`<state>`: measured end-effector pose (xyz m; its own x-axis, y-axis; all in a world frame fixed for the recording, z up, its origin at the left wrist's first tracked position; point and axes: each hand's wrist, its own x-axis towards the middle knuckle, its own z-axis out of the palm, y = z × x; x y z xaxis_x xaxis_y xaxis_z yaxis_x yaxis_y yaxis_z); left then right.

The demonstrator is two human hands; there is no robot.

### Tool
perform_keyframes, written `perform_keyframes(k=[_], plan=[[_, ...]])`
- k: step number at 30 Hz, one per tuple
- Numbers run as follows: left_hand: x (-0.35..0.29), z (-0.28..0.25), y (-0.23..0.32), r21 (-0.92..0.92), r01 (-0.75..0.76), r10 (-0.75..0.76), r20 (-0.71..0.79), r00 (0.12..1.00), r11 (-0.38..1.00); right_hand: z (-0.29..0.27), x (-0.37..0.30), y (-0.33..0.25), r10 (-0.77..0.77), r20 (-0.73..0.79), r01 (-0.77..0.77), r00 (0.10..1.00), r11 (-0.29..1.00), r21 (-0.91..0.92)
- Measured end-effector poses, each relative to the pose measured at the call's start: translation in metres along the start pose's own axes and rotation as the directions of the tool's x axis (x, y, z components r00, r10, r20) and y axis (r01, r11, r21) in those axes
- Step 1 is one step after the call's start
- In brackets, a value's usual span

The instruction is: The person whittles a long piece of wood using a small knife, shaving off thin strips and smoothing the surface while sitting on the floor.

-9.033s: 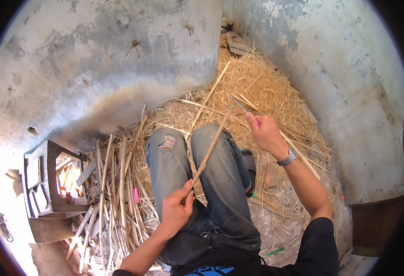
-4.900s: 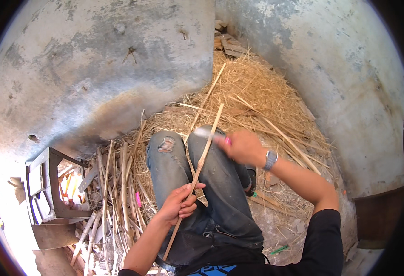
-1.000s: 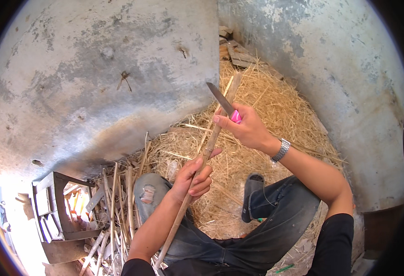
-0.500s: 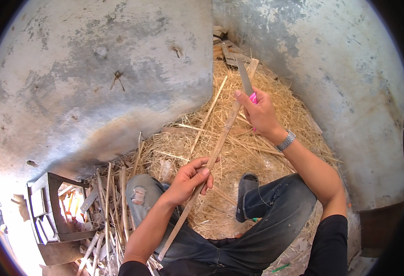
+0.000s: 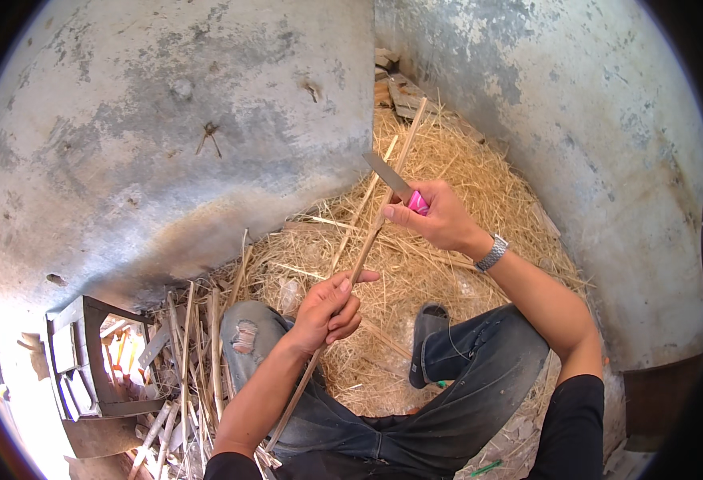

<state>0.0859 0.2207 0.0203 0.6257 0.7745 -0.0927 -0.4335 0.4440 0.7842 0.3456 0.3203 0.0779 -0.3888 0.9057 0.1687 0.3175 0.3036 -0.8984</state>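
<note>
My left hand [image 5: 325, 310] is closed around the lower part of a long, thin bamboo strip [image 5: 412, 128], which slants from beside my left thigh up toward the far corner. Narrow side showing, the strip passes between my knees. Higher up, my right hand [image 5: 441, 218] grips a knife [image 5: 388, 174] by its bright pink handle. Its flat, straight grey blade points up and left, crossing the strip. The right thumb lies against the strip just below the blade; the other fingers are partly hidden behind the handle.
Pale shavings [image 5: 479, 200] cover the floor, with another loose strip [image 5: 363, 208] lying behind the work. Worn plaster walls [image 5: 207, 96] meet at the back. Long sticks [image 5: 183, 344] lean at my left beside a dark wooden frame [image 5: 87, 352]. A slipper [image 5: 430, 320] is between my legs.
The strip has rolled from its broad face to its narrow edge. My right hand has come down and left, and the blade has swung from pointing nearly upward to pointing up-left across the strip.
</note>
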Motion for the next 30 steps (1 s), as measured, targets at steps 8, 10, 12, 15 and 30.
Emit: perform_keyframes(k=[8,10,12,15,30], plan=[[-0.001,0.007,0.004,0.001,-0.032,0.032,-0.085,0.996,0.999,0.014,-0.005,-0.013,-0.055,0.185,0.086,0.981,0.983,-0.159],[0.002,0.008,0.001,0.077,-0.034,0.041,-0.095,0.995,0.996,0.019,-0.008,-0.015,-0.092,0.172,0.119,0.981,0.981,-0.154],[0.003,0.005,-0.004,0.174,-0.021,0.040,-0.106,0.994,0.985,0.027,-0.008,-0.017,-0.066,0.197,0.088,0.978,0.991,-0.103],[0.004,0.004,-0.005,0.272,-0.046,0.075,-0.094,0.993,0.961,0.028,-0.005,-0.017,-0.023,0.221,0.056,0.975,0.988,-0.143],[0.005,0.005,0.001,0.338,-0.076,0.119,-0.106,0.987,0.938,0.014,0.006,-0.002,0.058,-0.193,-0.056,0.979,0.998,0.021]])
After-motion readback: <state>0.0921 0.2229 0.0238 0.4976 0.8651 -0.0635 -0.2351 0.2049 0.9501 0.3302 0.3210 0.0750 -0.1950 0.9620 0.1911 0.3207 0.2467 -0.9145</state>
